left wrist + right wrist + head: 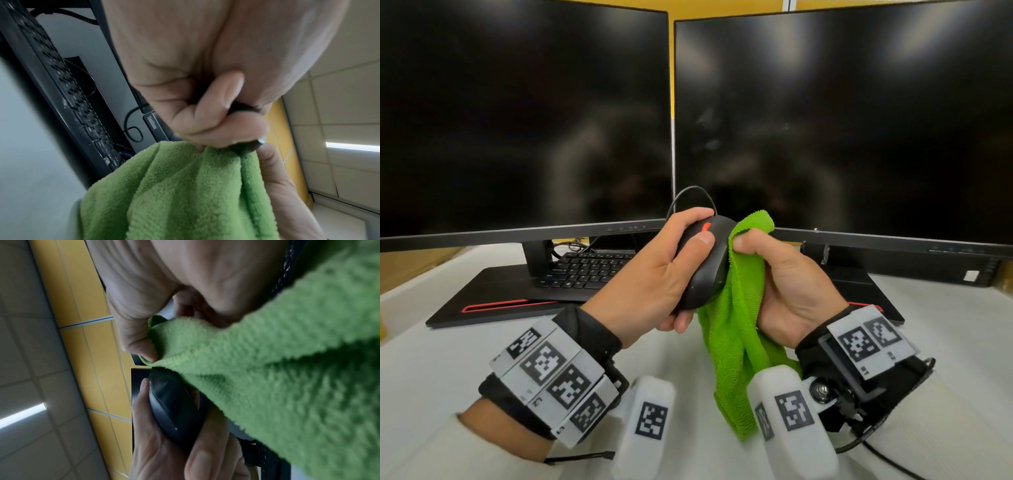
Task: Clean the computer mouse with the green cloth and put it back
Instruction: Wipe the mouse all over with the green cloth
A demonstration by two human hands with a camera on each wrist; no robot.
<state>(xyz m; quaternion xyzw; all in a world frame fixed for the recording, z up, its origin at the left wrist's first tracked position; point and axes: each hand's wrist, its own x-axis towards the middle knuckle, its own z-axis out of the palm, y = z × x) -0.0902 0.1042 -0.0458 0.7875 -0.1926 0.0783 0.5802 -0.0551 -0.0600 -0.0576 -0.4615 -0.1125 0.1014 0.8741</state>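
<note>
A black wired computer mouse [705,265] with a red scroll wheel is held up above the desk, in front of the monitors. My left hand [654,274] grips it, thumb on top near the wheel and fingers curled round its far side. My right hand [787,284] clutches the green cloth [736,325] and presses it against the mouse's right side. The cloth's loose end hangs down between my wrists. In the right wrist view the mouse [174,408] lies against the cloth [277,369]. In the left wrist view the cloth [174,191] hangs below my curled fingers [216,116].
Two dark monitors [524,120] [842,120] stand side by side at the back. A black keyboard [582,267] lies under the left monitor on its flat black stand base [482,305]. The mouse cable [688,193] loops up behind the mouse. A white desk [688,359] lies below.
</note>
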